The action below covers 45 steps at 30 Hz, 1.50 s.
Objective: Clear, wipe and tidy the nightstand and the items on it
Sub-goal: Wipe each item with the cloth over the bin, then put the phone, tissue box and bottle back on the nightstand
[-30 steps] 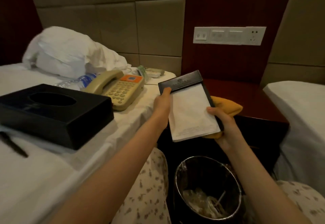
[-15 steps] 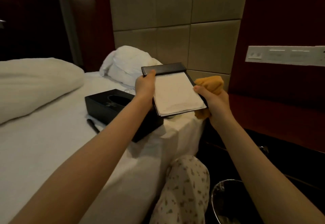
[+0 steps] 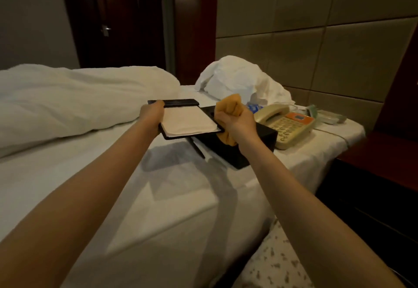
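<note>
Left hand: fingers curled over the left long edge of the notepad holder, firm grip. Right hand: fisted round a bunched yellow cloth, with folds showing above and below the fist. Knuckles right against the holder's near right corner; cannot tell whether any finger actually pinches it.

Holder held roughly level in the air, white paper up, black band at the far end, long axis running away from the body and slightly leftward. Hanging above the bed sheet, shadow directly beneath.

Just to its right, lying on the sheet: pen, black tissue box partly behind the right hand, then telephone, water bottle, white bag. Nightstand well apart to the right, beyond the right forearm.

Probably mid-clearing, with the holder about to join the rest on the bed. Bare sheet straight below and left of the pen. Left hand nearer and bearing the load, so likely a plain lowering along the same axis, staying off the pen.
</note>
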### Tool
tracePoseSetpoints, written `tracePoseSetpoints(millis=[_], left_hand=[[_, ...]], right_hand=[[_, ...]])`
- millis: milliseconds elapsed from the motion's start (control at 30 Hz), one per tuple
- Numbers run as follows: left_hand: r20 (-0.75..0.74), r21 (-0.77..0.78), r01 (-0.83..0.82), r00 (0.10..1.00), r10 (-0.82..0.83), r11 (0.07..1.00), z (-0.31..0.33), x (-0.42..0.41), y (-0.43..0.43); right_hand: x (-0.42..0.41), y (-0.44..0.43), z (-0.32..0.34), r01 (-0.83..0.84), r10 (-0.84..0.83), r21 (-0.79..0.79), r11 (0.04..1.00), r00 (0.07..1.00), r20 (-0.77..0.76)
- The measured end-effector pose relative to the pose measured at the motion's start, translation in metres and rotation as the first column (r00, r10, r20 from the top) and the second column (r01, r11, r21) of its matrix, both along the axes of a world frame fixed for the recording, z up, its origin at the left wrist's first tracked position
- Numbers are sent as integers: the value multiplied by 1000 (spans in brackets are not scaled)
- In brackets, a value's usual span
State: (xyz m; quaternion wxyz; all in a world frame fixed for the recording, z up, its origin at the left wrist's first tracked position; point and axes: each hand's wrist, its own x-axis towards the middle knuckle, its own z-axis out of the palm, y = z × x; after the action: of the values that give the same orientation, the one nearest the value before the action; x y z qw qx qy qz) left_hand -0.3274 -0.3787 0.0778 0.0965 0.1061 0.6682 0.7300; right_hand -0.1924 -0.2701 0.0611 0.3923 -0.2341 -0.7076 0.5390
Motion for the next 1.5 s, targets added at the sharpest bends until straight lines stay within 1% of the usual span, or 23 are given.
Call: tracePoseSetpoints(millis=[100,233,333,467,533,567,633,667,700,733,800,867,900,967,1033,1100,1167,1233,1267,1333,1400,1467,1500], left_hand=[[40,-85,-17,999,21,996,-13,-13,-24],[69,-243,-11,997,29,970,-27,-30,-43],[67,-320,-19,997,43,947,-43,-39,-48],[37,-495,-46,997,74,868,-58,-44,-46],[-29,-559,-97,995,97,824,-56,-38,-45],[-91,-588,-146,989,114,796,-54,-36,-43],[-172,-649,-199,979,113,734,-50,-31,-36],[-221,-691,-217,971,84,690,-47,-25,-33],[-272,-685,-249,959,77,685,-43,-21,-30],[-310,-657,-257,949,57,709,-39,-17,-25],[-359,-589,-186,932,-49,786,-26,-4,-13],[-406,-432,-82,907,-113,898,-14,10,2],[-423,-355,-19,895,-143,935,-7,19,9],[-471,-235,113,856,-214,966,4,40,25],[-525,-199,246,790,-315,949,12,61,41],[-553,-250,387,695,-459,888,15,81,56],[-548,-395,468,570,-612,790,13,100,72],[-546,-535,442,470,-694,720,8,115,91],[-543,-563,430,452,-708,706,5,123,99],[-551,-561,439,434,-713,702,0,138,116],[-599,-577,404,381,-704,710,-3,156,133],[-647,-569,386,335,-685,726,-4,176,149],[-658,-551,402,331,-677,732,-4,186,157]], right_hand=[[-13,-19,-1,-26,22,35,999,994,107],[-20,-32,-6,-99,97,1,995,983,156],[-24,-36,-16,-89,97,-45,995,970,221],[-24,-35,-26,-74,98,-100,992,960,262],[-23,-33,-26,-87,117,-127,988,961,251],[-22,-33,-25,-92,124,-140,986,962,244],[-21,-31,-24,-101,138,-164,981,964,229],[-20,-30,-23,-112,151,-177,978,962,226],[-18,-30,-20,-126,170,-200,972,960,221],[-16,-29,-16,-147,197,-237,960,959,205],[-12,-23,-6,-169,227,-316,934,961,156],[-5,-15,8,-123,186,-405,906,975,120],[0,-9,15,-111,164,-436,893,983,85],[14,5,24,-129,142,-497,858,990,-12],[33,19,27,-151,115,-532,833,988,-102],[53,32,27,-174,99,-553,815,981,-164],[71,44,26,-217,98,-594,774,969,-227],[90,58,26,-223,57,-633,741,961,-271],[101,63,26,-229,49,-634,739,956,-289],[124,75,23,-228,40,-614,756,952,-304],[146,86,18,-198,24,-595,779,958,-287],[168,97,11,-137,-6,-593,794,973,-232],[179,103,7,-93,-29,-594,799,981,-193]])
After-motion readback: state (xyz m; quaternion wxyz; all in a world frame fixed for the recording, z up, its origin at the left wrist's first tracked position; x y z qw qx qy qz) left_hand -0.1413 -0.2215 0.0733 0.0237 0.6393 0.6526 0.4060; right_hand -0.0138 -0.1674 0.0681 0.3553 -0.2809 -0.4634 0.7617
